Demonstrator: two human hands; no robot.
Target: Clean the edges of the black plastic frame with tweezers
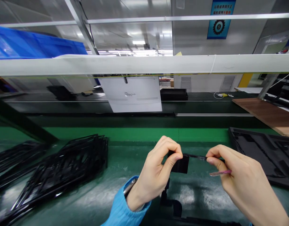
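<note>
**Both hands pinch one small part above the green bench**

The left hand (158, 171) has its grip closed on a small black piece (181, 165), thumb in front and fingers curled over the top; the right hand (240, 185) has its grip pinched together on the far end of a thin dark strip (195, 156) that runs from the piece across the gap between the hands; a pink sliver (220, 173) juts from under the right thumb, and what it is cannot be told. The piece is held in the air, near the middle of the scene, above the bench (99, 197) and not touching it. By the look of it, the strip is being drawn away from the piece; any further pull would call for the left grip to hold firm and the right to keep the strip taut and level.

A blue sleeve (122, 212) covers the left wrist; a black moulded part (170, 204) lies on the bench just below the hands. To the left sits a leaning stack of black frames (64, 166); to the right, a black foam tray (264, 157); beyond it, a wooden board (269, 113). The bench top is glossy green; a white sheet (135, 94) hangs from the far rail, with a blue bin (36, 44) above at left.
</note>
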